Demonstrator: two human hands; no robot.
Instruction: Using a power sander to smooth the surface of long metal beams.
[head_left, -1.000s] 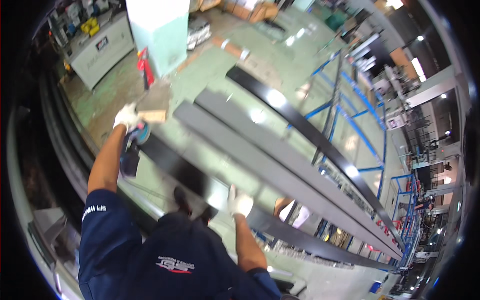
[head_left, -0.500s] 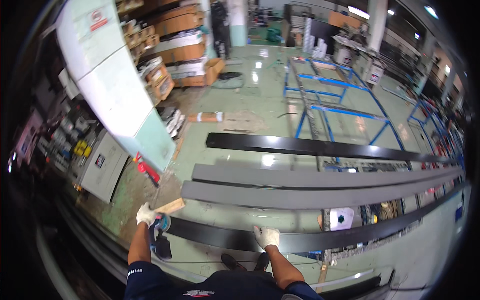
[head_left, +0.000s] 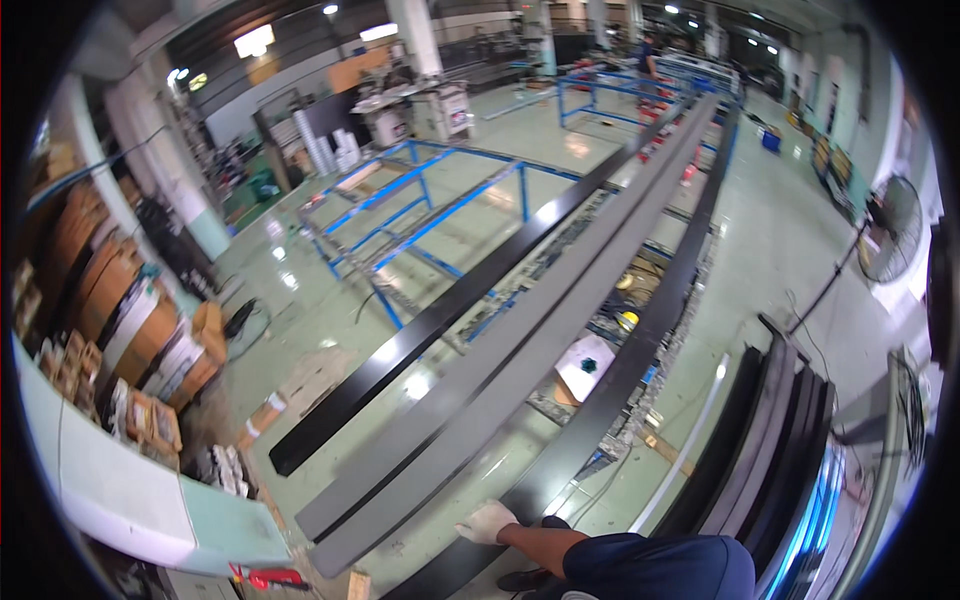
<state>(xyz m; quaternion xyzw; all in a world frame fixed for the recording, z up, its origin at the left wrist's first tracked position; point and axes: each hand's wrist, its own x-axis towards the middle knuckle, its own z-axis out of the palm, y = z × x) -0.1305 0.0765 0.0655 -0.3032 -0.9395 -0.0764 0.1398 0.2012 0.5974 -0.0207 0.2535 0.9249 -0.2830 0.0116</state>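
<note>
Above glossy workshop floor (head_left: 775, 245), dark bars (head_left: 640, 360)

Wide fisheye head view, obliquely downward along the long bars (head_left: 575, 448)

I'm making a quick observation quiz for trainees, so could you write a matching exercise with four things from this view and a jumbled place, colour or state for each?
Column one:
1. Fan
2. Right hand
3. Extinguisher
4. Frames

Column two:
A. red, by the lower edge
B. blue
C. at the far right
D. gloved, at the near black bar

Pairs: 1-C, 2-D, 3-A, 4-B
</note>
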